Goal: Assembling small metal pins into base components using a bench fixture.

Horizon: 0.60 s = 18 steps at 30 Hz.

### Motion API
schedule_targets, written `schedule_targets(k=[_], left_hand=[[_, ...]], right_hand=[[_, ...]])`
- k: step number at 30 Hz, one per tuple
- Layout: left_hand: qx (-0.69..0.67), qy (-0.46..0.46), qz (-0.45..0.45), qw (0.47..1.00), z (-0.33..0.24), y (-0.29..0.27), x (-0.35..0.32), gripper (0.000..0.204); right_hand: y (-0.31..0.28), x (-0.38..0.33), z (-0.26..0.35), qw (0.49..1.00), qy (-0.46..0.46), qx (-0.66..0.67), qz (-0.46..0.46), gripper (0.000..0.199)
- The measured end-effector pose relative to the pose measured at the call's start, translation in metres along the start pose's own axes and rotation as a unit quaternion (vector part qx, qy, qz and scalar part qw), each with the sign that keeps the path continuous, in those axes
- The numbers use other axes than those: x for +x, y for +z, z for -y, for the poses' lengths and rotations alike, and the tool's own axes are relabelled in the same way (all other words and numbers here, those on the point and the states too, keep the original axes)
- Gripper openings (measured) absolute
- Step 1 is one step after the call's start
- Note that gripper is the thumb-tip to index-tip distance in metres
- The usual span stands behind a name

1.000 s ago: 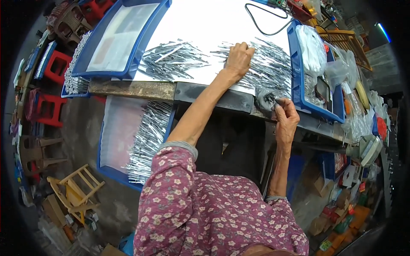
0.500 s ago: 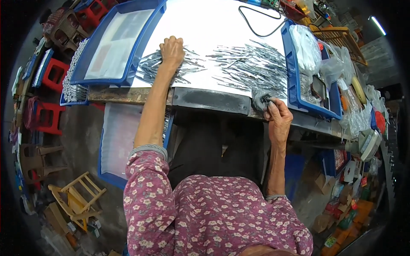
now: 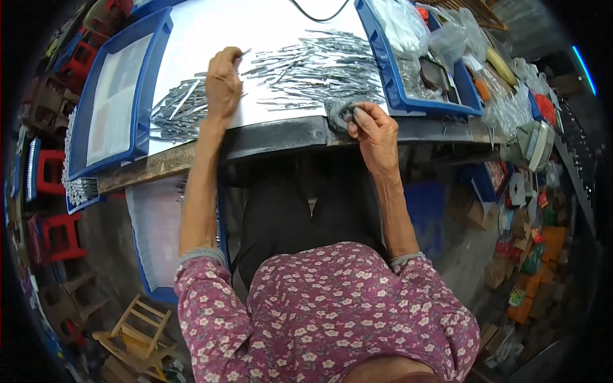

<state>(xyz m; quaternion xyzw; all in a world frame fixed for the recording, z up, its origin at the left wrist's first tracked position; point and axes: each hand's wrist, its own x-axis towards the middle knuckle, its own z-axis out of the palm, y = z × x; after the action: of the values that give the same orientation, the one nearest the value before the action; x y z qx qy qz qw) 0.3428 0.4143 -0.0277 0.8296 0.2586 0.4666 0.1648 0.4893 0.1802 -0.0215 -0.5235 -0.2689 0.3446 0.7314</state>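
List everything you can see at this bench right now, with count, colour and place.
metal pins: many, silver, spread over the white sheet
white sheet: one, covers the tabletop
blue trays: one at the left and one at the right of the bench, another below the bench
black cable: one, far edge
plastic bags: several, clear, right tray
red stools: several, floor at left
wooden stool: one, lower left
left hand: holds a pin over the left heap
right hand: grips a grey bundle at the bench edge
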Motion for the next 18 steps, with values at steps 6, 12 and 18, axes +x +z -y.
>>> schedule_targets(k=[6, 12, 18], left_hand=[[-0.499, -0.316, 0.181, 0.786, -0.11, 0.004, -0.06, 0.013], [-0.623, -0.367, 0.181, 0.667, -0.135, 0.02, -0.094, 0.014], [-0.647, -0.373, 0.189, 0.638, -0.135, 0.019, -0.101, 0.015]], right_hand=[[0.005, -0.002, 0.0, 1.0, 0.01, 0.022, 0.019, 0.013], [0.007, -0.01, -0.001, 0.995, 0.034, 0.091, 0.028, 0.012], [0.004, -0.016, -0.003, 0.99, 0.035, 0.127, 0.053, 0.013]])
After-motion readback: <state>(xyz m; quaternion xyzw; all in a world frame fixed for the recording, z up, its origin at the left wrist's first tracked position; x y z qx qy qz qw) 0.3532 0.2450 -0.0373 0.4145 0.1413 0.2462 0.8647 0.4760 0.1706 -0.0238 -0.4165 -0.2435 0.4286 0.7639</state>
